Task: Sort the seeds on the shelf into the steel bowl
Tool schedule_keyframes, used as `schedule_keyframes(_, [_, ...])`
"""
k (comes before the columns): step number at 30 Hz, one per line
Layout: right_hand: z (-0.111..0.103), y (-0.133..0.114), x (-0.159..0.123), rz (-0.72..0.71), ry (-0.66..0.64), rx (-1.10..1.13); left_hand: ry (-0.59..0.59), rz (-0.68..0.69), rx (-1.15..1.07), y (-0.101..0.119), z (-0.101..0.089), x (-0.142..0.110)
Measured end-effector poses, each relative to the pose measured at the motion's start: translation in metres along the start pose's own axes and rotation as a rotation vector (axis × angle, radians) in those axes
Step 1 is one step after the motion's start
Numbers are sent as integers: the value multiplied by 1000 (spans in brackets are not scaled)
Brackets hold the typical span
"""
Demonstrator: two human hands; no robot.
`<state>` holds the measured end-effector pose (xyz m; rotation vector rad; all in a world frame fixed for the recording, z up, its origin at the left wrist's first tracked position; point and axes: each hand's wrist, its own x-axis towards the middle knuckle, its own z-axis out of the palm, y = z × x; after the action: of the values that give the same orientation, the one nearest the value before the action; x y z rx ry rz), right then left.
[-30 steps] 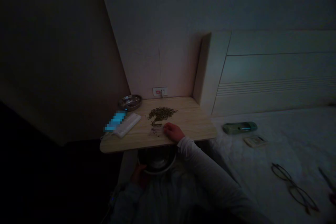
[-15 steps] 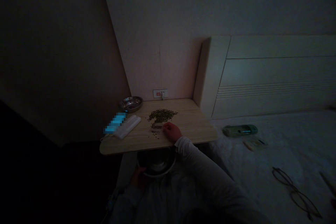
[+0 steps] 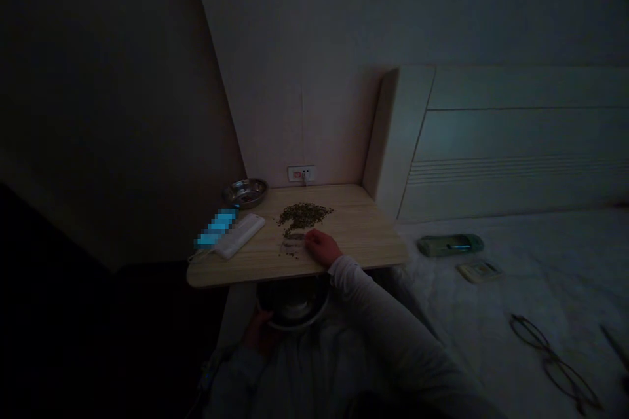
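Note:
A pile of small greenish grains (image 3: 304, 215) is spread on the light wooden tabletop (image 3: 363, 236). My right hand (image 3: 322, 247) rests at the near side of the pile, fingers closed on the edge of a clear, thin plastic piece (image 3: 293, 244) whose exact kind is hard to make out in the dim light. Some loose grains lie around that piece. Below the table's front edge, my left hand (image 3: 259, 327) grips the rim of a metal bowl (image 3: 295, 314). The table hides the bowl's far part.
At the back left stands a smaller metal bowl (image 3: 246, 193). A lit phone (image 3: 216, 228) and a white power bank (image 3: 240, 236) lie in front of it. On the bed at right are a green case (image 3: 451, 244), a small pale box (image 3: 479, 271) and glasses (image 3: 555, 360).
The plastic piece and my right hand have shifted very slightly near the grains. My left hand keeps its hold on the bowl.

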<state>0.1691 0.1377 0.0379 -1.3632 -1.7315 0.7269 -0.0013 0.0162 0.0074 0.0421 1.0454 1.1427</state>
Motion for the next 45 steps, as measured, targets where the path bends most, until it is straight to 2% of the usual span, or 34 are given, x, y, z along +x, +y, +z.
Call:
schedule_keyframes(11, [-2,-2,-2,-5,-17,18,70,42,44,-1,0,-2])
schedule_keyframes(14, [-3,-3,-2,-5,-25,21,52,70,37,0,0,0])
schedule_keyframes(19, [-2,1,-3,-11,-43,57,101,43,59,-1,-2,4])
schedule_keyframes(25, [-3,0,-8,-4,-41,135,-19,68,35,-3,-5,5])
schedule_keyframes(30, [-5,-1,-11,10,-23,162,-29,87,-13,0,0,-1])
schedule_keyframes(34, [-6,-3,-10,8,-12,149,11,56,19,0,4,-7])
schedule_keyframes(36, [-7,-4,-10,14,0,141,-18,52,18,0,3,-8])
schedule_keyframes(38, [-7,-4,-9,21,10,137,-23,65,23,0,1,-6])
schedule_keyframes(42, [-6,-3,-8,25,-2,141,50,40,27,0,-3,1])
schedule_keyframes(45, [-6,-3,-9,22,-25,153,28,16,-11,1,-4,5])
